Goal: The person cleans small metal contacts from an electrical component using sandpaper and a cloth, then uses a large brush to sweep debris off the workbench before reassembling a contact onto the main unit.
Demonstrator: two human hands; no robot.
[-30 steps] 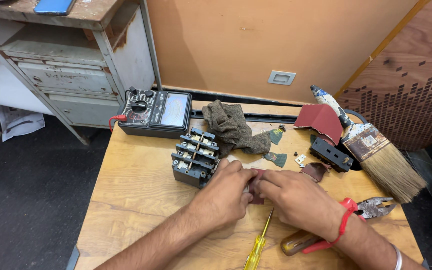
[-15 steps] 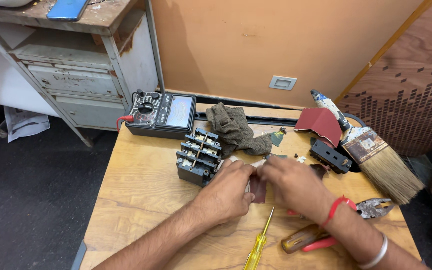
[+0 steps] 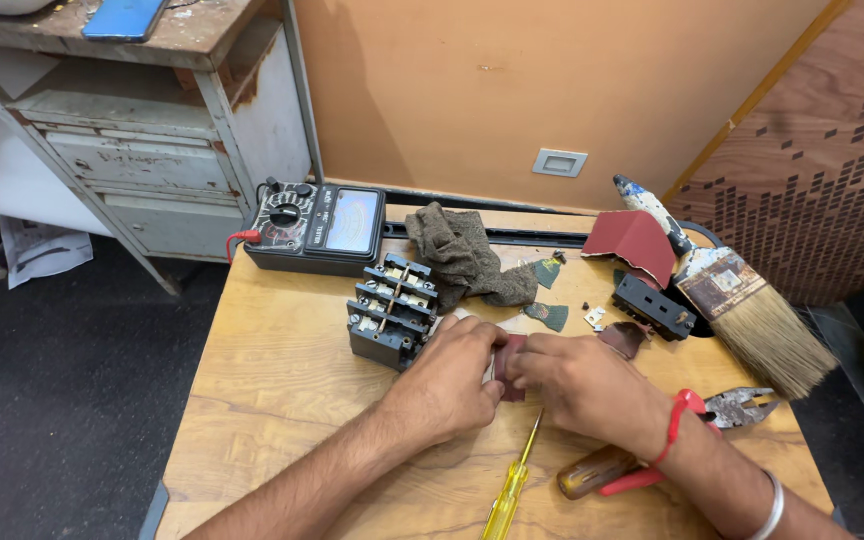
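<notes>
Both my hands meet over the middle of a wooden table (image 3: pixel 272 380). My left hand (image 3: pixel 447 380) and my right hand (image 3: pixel 577 385) pinch a small dark red piece of sandpaper (image 3: pixel 510 365) between their fingertips. What lies under the sandpaper is hidden by my fingers. A black electrical contactor block (image 3: pixel 390 310) with metal terminals sits just left of my left hand. A yellow-handled screwdriver (image 3: pixel 508 485) lies on the table below my hands.
An analog multimeter (image 3: pixel 317 228) stands at the table's back edge. A grey-brown rag (image 3: pixel 467 255), a larger red sandpaper sheet (image 3: pixel 634 240), a black part (image 3: pixel 654 305), a paintbrush (image 3: pixel 742 305) and red-handled pliers (image 3: pixel 652 465) lie to the right. A worn metal cabinet (image 3: pixel 142 150) stands at left.
The view has shifted slightly downward and right. My hands stay together on the sandpaper, with small finger movements only.
</notes>
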